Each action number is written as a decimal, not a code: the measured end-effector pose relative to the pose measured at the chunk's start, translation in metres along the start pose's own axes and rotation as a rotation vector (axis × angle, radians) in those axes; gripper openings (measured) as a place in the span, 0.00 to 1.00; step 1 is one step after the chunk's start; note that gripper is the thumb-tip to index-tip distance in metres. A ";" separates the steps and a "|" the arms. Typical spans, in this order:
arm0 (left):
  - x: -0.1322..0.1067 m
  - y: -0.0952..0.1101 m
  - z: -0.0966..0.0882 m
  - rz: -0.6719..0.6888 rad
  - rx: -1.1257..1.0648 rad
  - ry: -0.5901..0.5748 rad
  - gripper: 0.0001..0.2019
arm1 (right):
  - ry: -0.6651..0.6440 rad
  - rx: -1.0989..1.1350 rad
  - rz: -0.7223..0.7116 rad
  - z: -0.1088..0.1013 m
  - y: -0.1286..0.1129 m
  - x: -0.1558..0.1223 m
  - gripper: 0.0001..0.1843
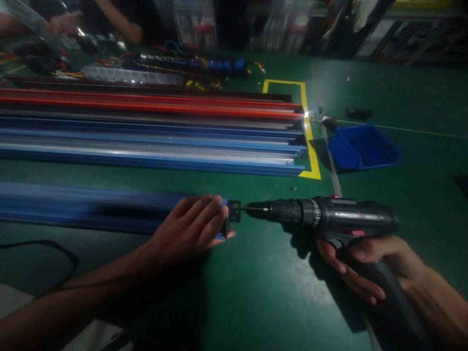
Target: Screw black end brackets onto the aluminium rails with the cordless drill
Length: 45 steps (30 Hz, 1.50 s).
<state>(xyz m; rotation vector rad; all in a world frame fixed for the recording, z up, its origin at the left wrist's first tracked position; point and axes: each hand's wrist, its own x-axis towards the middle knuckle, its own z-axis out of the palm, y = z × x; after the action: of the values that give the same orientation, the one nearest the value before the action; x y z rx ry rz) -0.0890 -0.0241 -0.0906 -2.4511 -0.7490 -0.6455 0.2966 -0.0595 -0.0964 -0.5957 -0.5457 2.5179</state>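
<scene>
My left hand [192, 226] is wrapped over the right end of a long blue rail [91, 207] lying on the green floor mat, fingers closed on it beside a small black end bracket [234, 211]. A black cordless drill [340, 217] lies horizontal in my right hand [360, 265], which grips its handle. The drill's thin bit [252, 208] points left and meets the bracket.
Several long blue, silver and red rails [153, 131] lie stacked behind. A blue plastic bin [361, 148] sits at right by yellow floor tape [310, 141]. A small screw [293, 188] lies loose. Another person's arms [120, 22] and cables are at the far left.
</scene>
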 end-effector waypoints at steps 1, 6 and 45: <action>0.000 0.000 0.000 0.001 0.001 -0.001 0.21 | 0.000 0.001 0.001 0.000 0.000 0.000 0.16; -0.002 0.001 0.002 -0.003 0.000 -0.010 0.22 | -0.002 0.009 0.022 -0.001 -0.001 0.000 0.16; -0.001 0.000 0.002 -0.001 -0.020 0.005 0.24 | -0.009 0.028 0.002 -0.002 -0.002 0.003 0.16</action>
<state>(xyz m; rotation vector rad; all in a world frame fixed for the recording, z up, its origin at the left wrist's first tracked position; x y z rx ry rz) -0.0889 -0.0231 -0.0930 -2.4662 -0.7449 -0.6623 0.2964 -0.0559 -0.0980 -0.5756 -0.5119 2.5270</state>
